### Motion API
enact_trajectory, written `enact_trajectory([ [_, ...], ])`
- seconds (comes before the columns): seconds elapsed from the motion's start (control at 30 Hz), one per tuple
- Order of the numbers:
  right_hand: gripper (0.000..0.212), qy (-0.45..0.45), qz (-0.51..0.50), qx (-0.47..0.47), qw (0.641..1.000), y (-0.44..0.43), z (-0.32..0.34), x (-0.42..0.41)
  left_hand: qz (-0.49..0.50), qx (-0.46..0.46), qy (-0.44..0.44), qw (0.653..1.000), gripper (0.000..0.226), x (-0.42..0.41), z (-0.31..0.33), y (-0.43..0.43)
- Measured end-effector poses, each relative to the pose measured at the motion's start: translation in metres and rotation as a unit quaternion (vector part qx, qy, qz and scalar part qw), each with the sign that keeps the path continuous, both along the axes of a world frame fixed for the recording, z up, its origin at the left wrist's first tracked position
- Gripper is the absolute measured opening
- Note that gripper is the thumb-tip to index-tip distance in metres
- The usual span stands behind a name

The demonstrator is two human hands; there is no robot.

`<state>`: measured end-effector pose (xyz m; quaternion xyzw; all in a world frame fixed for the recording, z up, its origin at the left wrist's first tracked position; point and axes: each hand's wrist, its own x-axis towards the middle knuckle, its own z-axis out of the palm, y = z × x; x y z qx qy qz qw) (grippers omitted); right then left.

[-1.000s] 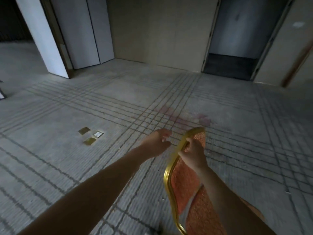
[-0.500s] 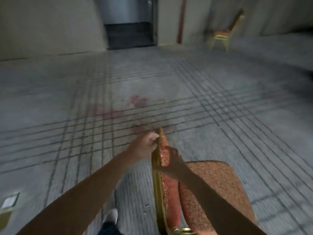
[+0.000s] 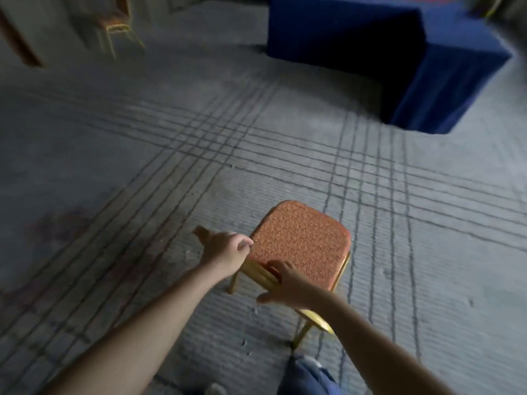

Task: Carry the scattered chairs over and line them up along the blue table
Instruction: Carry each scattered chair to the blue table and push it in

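1. Well, the chair (image 3: 299,246) is right in front of the person, over the grey floor (image 3: 142,143). I cannot tell if its feet touch the floor.
2. Its red seat points away from the person. Its back is on the near side, under the hands, and only the gold top bar shows.
3. The right hand (image 3: 288,286) lies on that bar. Its fingers (image 3: 281,270) bend over the bar to the seat side, and the thumb sticks out on the near side. It looks like a hold on the chair.
4. The left hand (image 3: 225,249) is at the left end of the bar, by the corner of the seat. Its fingers are curled and touch the chair's edge. It is too blurry to tell if they grip it.
5. The bar runs on a slant, from the left hand, under the right hand, and on to the right. So both hands sit on its left part.
6. The table (image 3: 427,67), under a blue cloth, is ahead and to the right. It is well apart from the chair, with bare floor between.
7. I think the chair must next go forward and right. The right hand is on the side nearer the table, so it would lead.
8. A second chair (image 3: 119,27) stands far off on the left, well apart from the table.
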<state>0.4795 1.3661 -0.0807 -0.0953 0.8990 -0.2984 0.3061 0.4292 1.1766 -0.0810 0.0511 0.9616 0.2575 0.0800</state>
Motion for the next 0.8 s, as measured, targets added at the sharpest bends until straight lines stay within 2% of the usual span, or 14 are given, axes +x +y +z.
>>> enact_trajectory([
  [0.07, 0.073, 0.032, -0.041, 0.012, 0.999, -0.003, -0.007, 0.014, -0.024, -0.022, 0.010, 0.999, 0.061, 0.002, -0.001, -0.001],
  [0.23, 0.039, 0.104, -0.131, 0.064, 0.984, -0.009, -0.018, 0.031, -0.062, -0.078, -0.053, 0.994, 0.060, 0.000, -0.005, -0.011],
  [0.43, 0.042, 0.128, -0.163, 0.107, 0.972, -0.011, -0.021, 0.041, -0.093, -0.076, -0.051, 0.991, 0.062, 0.004, -0.002, -0.014],
  [0.57, 0.044, 0.151, -0.174, 0.114, 0.967, -0.009, -0.024, 0.049, -0.131, -0.015, -0.043, 0.990, 0.083, 0.017, 0.009, -0.024],
  [0.8, 0.042, 0.175, -0.176, 0.101, 0.963, -0.003, -0.028, 0.052, -0.184, -0.068, 0.002, 0.981, 0.098, 0.023, -0.001, -0.036],
])
